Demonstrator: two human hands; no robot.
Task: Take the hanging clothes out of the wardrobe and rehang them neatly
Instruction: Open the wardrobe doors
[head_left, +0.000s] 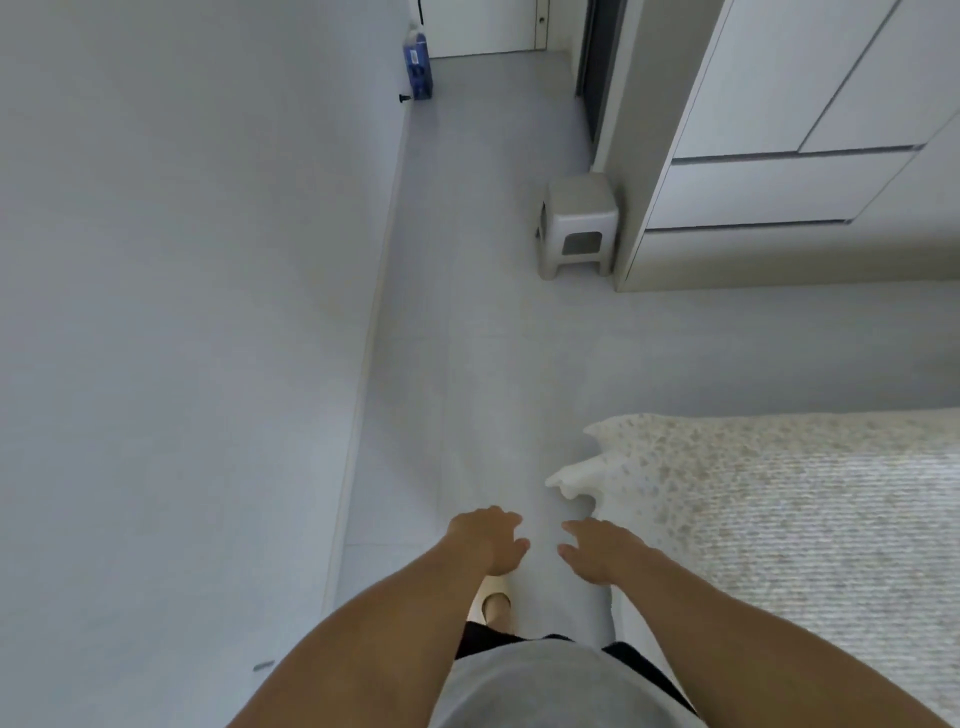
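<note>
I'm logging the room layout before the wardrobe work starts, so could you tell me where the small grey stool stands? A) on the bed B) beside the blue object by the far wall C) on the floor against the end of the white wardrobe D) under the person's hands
C: the stool stands on the floor, tucked against the end panel of the white wardrobe, far ahead of both hands.

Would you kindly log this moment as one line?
left hand: empty | right hand: empty | wardrobe: closed | clothes: none visible

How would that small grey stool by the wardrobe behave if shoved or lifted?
The stool looks like hollow moulded plastic, so probably light and rigid. Its four splayed legs suggest it would slide on the smooth floor rather than tip. The flat top likely offers an easy grip.
</note>
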